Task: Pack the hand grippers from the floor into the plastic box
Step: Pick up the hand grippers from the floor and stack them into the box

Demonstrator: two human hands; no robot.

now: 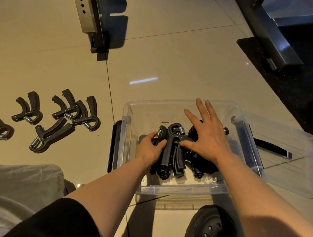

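Inside the plastic box, the left hand grips a hand gripper while the right hand rests flat, fingers spread, on the packed pile. Several grippers on the floor remain, so the job looks partway done.

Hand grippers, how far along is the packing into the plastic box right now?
Partly done. Several black grippers already lie in the clear plastic box. The left hand grips one there, while the right hand rests open on the pile. Five grippers on the floor remain in plain view, perhaps another at the left edge.
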